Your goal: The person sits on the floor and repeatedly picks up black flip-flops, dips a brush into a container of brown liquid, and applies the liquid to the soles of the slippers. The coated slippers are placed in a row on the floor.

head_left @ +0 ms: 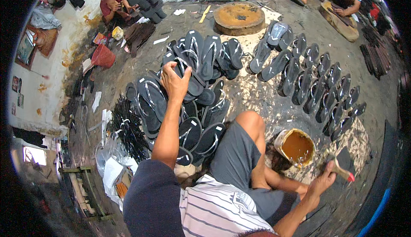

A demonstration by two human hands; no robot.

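my right hand (pixel 322 182), fingers clenched round a red-tipped brush (pixel 342 173), bucket (pixel 281 142) of brown liquid near it, my left hand (pixel 176 82) at a black sandal (pixel 182 67) on the heap (pixel 152 94), can't tell if gripped, round block (pixel 227 16) beyond

This looks like a small footwear workshop, worked at floor level. Black flip-flops (pixel 195 50) lie heaped together, and more pairs stand in ordered rows (pixel 314 93) on the stained floor (pixel 180 25). A pot (pixel 279 142) of amber-brown liquid stands within reach, near a bundle of black strips (pixel 128 130) and a thick round block (pixel 239 30). Two other people, one in a dark red top (pixel 120 0), sit low near the grubby wall (pixel 85 5) and a board (pixel 347 30).
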